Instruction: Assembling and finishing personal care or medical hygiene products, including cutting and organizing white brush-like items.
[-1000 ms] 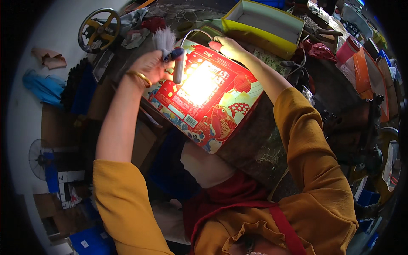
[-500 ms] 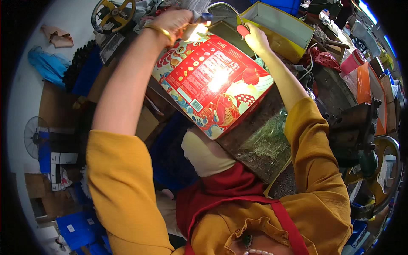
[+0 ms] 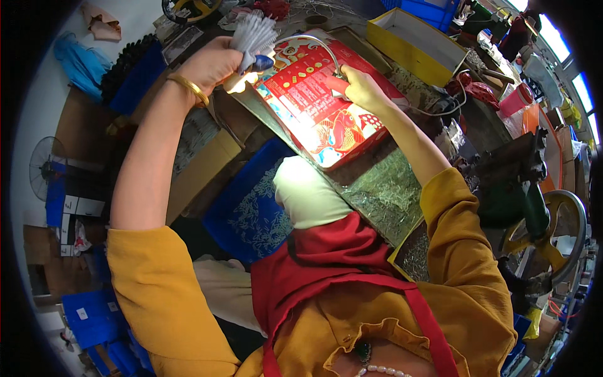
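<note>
My left hand [image 3: 210, 63], with a gold bangle on the wrist, is closed around a bundle of thin silvery metal pieces [image 3: 252, 34] held up near the top of the view. My right hand [image 3: 358, 88] rests on a flat red printed box [image 3: 320, 100] lying on the workbench and grips a small red tool [image 3: 336, 83] attached to a curved grey cable [image 3: 314, 43]. A bright light patch glares on the box between the two hands.
A yellow tray [image 3: 411, 38] stands behind the box. A blue crate [image 3: 251, 204] with small metal parts sits under the bench by my lap. A green press with a yellow handwheel [image 3: 546, 232] is at right. Cardboard boxes [image 3: 201, 169] and a fan [image 3: 44, 163] lie left.
My left hand has come down and left with the metal bundle. The red box now lies flatter on the bench, and my right hand has moved onto its surface.
</note>
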The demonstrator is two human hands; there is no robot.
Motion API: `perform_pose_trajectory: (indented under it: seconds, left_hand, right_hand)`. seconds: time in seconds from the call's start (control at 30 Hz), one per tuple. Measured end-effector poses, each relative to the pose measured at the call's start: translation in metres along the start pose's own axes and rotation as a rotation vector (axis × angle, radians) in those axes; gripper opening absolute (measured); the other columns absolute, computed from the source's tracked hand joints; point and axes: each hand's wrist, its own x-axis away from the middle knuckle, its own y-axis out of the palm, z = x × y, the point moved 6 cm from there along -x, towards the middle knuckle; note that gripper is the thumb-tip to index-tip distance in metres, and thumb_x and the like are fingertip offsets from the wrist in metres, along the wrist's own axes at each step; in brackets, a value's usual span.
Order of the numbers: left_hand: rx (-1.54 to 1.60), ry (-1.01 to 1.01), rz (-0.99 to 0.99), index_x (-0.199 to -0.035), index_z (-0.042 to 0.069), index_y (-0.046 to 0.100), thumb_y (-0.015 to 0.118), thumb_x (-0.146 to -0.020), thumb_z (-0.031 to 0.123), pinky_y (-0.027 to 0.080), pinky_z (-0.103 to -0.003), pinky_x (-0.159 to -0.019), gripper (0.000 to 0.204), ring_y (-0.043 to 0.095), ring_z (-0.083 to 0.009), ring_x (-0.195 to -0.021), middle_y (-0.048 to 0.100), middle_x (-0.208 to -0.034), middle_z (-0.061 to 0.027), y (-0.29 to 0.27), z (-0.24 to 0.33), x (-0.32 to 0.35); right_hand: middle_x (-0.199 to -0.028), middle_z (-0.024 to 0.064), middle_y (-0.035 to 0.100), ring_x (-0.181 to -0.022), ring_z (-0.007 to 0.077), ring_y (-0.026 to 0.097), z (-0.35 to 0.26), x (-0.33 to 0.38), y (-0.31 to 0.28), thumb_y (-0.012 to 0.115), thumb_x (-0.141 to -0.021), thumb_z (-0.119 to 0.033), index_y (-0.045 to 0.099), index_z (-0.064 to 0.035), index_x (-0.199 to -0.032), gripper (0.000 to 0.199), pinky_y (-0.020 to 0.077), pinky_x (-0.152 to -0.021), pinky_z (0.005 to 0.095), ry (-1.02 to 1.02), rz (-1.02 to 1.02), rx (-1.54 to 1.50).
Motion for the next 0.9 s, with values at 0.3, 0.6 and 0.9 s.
perform_pose_trajectory:
  seconds: [0.3, 0.6, 0.9]
  left_hand:
    - [-0.056, 0.032, 0.039, -0.089, 0.001, 0.058, 0.053, -0.068, 0.004, 0.039, -0.018, -0.057, 0.022, 0.051, -0.0053, -0.066, 0.057, -0.075, -0.0006, 0.014, -0.026, 0.038]
    - [-0.094, 0.025, 0.079, -0.087, 0.002, 0.059, 0.055, -0.068, 0.007, 0.036, -0.018, -0.052, 0.020, 0.047, -0.0036, -0.060, 0.054, -0.070, 0.0023, 0.010, -0.022, 0.043]
    - [-0.400, 0.256, -0.094, -0.079, -0.002, 0.057, 0.050, -0.065, -0.002, 0.037, -0.021, -0.049, 0.016, 0.045, -0.0055, -0.054, 0.052, -0.061, 0.0000, 0.017, 0.028, 0.038]
  right_hand:
    - [-0.084, 0.0203, 0.055, -0.081, 0.0355, 0.052, -0.011, 0.011, 0.002, 0.049, -0.076, -0.023, 0.049, -0.0029, -0.091, 0.025, 0.0400, -0.066, 0.0431, -0.015, -0.047, 0.182]
    - [-0.084, 0.0202, 0.055, -0.082, 0.0345, 0.052, -0.015, 0.014, 0.011, 0.050, -0.073, -0.015, 0.048, -0.0022, -0.093, 0.024, 0.0407, -0.066, 0.0414, -0.040, -0.070, 0.288]
    - [-0.078, 0.0204, 0.048, -0.072, 0.0374, 0.052, -0.037, 0.025, 0.024, 0.049, -0.078, -0.027, 0.047, -0.0009, -0.085, 0.027, 0.0419, -0.059, 0.0446, -0.201, -0.027, 0.447]
